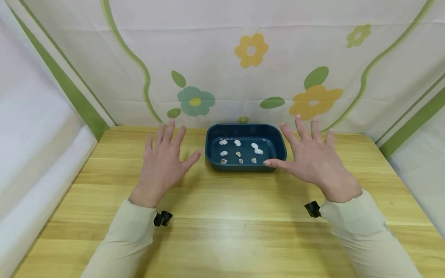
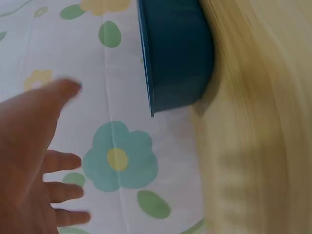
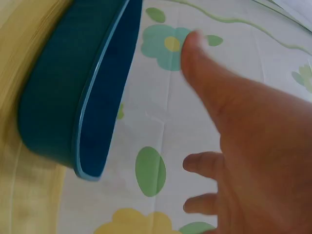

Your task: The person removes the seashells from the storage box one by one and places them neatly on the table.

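A dark blue rectangular tray (image 1: 222, 168) stands at the back of the wooden table, with several small white shell-like pieces (image 1: 258, 152) spread over its floor. Some of these pieces show a brownish hollow side (image 1: 238, 153). My left hand (image 1: 161, 164) hovers to the left of the tray, fingers spread and holding nothing. On the other side, my right hand (image 1: 313, 160) is also spread and empty; its thumb overlaps the tray's front right corner in the head view. Both wrist views show the tray's outer wall (image 2: 180, 53) beside the spread fingers, its contents hidden there.
The wooden table (image 1: 222, 231) runs back to a white cloth (image 1: 215, 50) printed with flowers and leaves, which rises right behind the tray. More white cloth hangs at the left and right sides. A small black device (image 1: 163, 218) sits at each wrist.
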Tool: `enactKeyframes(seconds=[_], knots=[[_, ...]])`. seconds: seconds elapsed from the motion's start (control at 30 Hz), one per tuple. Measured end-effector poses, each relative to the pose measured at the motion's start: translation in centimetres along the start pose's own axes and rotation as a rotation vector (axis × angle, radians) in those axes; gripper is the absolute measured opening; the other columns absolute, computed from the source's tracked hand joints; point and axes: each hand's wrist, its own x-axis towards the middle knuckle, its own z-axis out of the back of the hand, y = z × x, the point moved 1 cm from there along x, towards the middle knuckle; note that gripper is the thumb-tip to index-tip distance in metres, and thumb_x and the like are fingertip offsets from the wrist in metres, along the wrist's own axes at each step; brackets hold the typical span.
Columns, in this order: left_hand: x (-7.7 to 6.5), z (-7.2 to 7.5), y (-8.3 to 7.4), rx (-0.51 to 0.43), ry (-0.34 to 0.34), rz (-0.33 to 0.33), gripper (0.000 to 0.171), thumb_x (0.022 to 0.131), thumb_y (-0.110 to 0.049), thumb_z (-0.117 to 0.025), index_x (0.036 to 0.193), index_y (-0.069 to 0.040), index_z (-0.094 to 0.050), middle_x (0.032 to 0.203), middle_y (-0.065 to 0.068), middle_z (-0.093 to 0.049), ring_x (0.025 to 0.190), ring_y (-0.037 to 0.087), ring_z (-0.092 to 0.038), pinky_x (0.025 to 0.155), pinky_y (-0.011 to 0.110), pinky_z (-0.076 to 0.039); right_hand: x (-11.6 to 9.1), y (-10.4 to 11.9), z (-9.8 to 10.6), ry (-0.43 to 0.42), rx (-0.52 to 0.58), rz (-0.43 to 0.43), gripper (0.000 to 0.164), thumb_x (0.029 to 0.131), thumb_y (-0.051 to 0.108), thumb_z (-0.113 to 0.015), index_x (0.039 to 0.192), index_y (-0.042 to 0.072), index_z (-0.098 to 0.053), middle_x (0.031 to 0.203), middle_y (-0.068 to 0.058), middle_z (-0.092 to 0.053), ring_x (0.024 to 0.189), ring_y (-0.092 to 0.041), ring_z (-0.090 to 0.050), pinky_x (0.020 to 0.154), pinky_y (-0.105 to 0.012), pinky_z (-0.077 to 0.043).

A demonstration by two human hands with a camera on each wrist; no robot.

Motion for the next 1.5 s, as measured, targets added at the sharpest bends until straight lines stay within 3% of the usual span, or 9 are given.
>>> enactKeyframes(seconds=[0.17,0.37,0.53,0.7,0.9,1.07,1.2,1.33,1.5], knots=[[0.6,-1.7,-0.1,-0.398,0.043,0.082,0.059,0.108,-0.034,-0.064,0.154,0.001,-0.054,0.156,0.024,-0.058,0.144,0.044,-0.057,0.118,0.061,-0.049,1.9,0.6,-0.4,-0.038,0.133,0.085,0.093,0.097,0.069,-0.067,0.164,0.010,-0.042,0.172,-0.023,-0.034,0.157,-0.049,-0.033,0.123,-0.071,-0.035],[0.9,-5.0,-0.1,-0.781,0.118,0.243,0.056,0.112,-0.027,-0.060,0.162,-0.005,-0.046,0.150,0.024,-0.064,0.135,0.040,-0.066,0.108,0.054,-0.058,5.6,1.7,-2.1,-0.012,0.396,0.066,0.058,0.105,0.038,-0.070,0.151,0.004,-0.059,0.149,-0.021,-0.063,0.132,-0.039,-0.062,0.109,-0.059,-0.053],[1.3,-6.3,-0.3,-1.026,0.231,0.359,0.058,0.111,-0.023,-0.061,0.166,-0.015,-0.043,0.158,0.021,-0.057,0.136,0.037,-0.066,0.102,0.050,-0.062,8.1,2.8,-3.5,0.010,0.595,0.037,0.040,0.107,0.028,-0.069,0.139,0.004,-0.068,0.126,-0.016,-0.073,0.113,-0.031,-0.069,0.100,-0.049,-0.059],[1.4,-6.2,-0.4,-1.260,0.228,0.494,0.055,0.107,-0.010,-0.066,0.160,-0.019,-0.055,0.156,0.018,-0.060,0.130,0.040,-0.069,0.095,0.048,-0.064,10.0,4.9,-4.5,0.051,0.754,0.005,0.026,0.107,0.027,-0.069,0.125,0.009,-0.074,0.116,-0.012,-0.075,0.104,-0.031,-0.071,0.092,-0.044,-0.061],[1.2,-5.7,-0.2,-1.358,0.283,0.568,0.051,0.105,-0.006,-0.068,0.155,-0.015,-0.060,0.160,0.012,-0.059,0.135,0.035,-0.066,0.090,0.038,-0.066,11.6,7.6,-5.6,0.133,0.889,-0.035,0.022,0.106,0.024,-0.071,0.121,0.009,-0.076,0.113,-0.013,-0.077,0.098,-0.032,-0.076,0.090,-0.045,-0.063],[1.5,-5.2,-0.1,-1.379,0.311,0.557,0.051,0.103,-0.006,-0.071,0.152,-0.012,-0.063,0.160,0.010,-0.058,0.130,0.028,-0.069,0.087,0.032,-0.066,12.7,8.9,-6.3,0.136,0.930,-0.053,0.019,0.103,0.020,-0.074,0.117,0.007,-0.077,0.108,-0.012,-0.078,0.089,-0.024,-0.076,0.088,-0.041,-0.065],[1.6,-5.1,0.0,-1.406,0.335,0.558,0.052,0.102,-0.004,-0.072,0.153,-0.011,-0.062,0.161,0.010,-0.058,0.133,0.029,-0.068,0.086,0.031,-0.066,13.3,9.3,-7.1,0.143,0.968,-0.115,0.017,0.102,0.018,-0.075,0.114,0.007,-0.078,0.106,-0.012,-0.080,0.084,-0.019,-0.076,0.083,-0.035,-0.066],[1.9,-5.3,0.4,-1.447,0.361,0.549,0.055,0.102,-0.003,-0.072,0.155,-0.009,-0.059,0.162,0.012,-0.056,0.137,0.031,-0.065,0.088,0.032,-0.066,13.9,9.6,-7.7,0.133,1.027,-0.180,0.015,0.101,0.017,-0.078,0.110,0.006,-0.080,0.106,-0.012,-0.081,0.079,-0.016,-0.076,0.079,-0.031,-0.066],[2.2,-5.2,1.3,-1.470,0.400,0.524,0.054,0.103,0.000,-0.069,0.155,-0.008,-0.058,0.163,0.012,-0.054,0.141,0.033,-0.062,0.095,0.037,-0.065,14.3,9.8,-8.0,0.117,1.072,-0.187,0.013,0.099,0.016,-0.080,0.107,0.005,-0.080,0.105,-0.013,-0.081,0.074,-0.014,-0.076,0.076,-0.030,-0.066]])
